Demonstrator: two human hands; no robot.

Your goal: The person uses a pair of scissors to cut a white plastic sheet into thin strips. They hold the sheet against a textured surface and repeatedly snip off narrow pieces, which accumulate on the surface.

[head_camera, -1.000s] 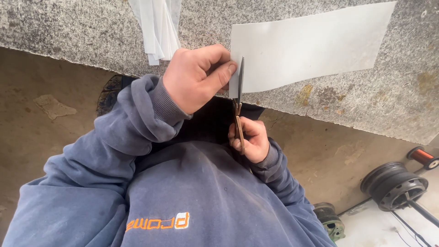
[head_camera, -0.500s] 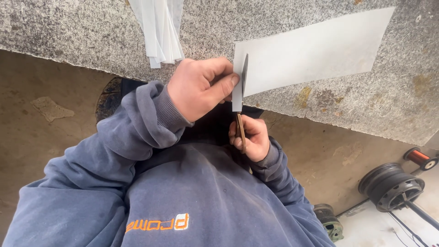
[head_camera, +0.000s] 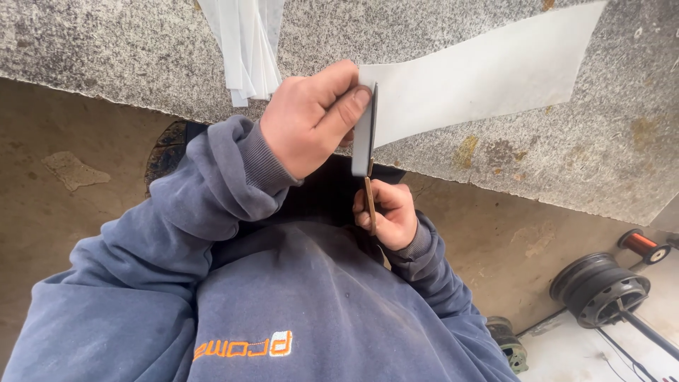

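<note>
Upper left of frame: a bundle of cut white strips (head_camera: 247, 49) lies on the speckled granite slab (head_camera: 106, 56), ends hanging over its edge.

Centre, upper: your left hand (head_camera: 308, 120) is closed in a pinch, thumb and fingers clamped on the near edge of the white paper sheet (head_camera: 481, 78). The sheet runs from that pinch up toward the upper right, lying flat on the slab.

Centre: scissors (head_camera: 370, 177) stand nearly upright, blade edge against the sheet just beside your left thumb. Your right hand (head_camera: 387, 212) is curled tight around the handles, close to your chest; how far the blades are parted you can't tell from here.

Lower right: a black wheel rim (head_camera: 601, 290) and a copper wire spool (head_camera: 642, 245) on the floor.
</note>
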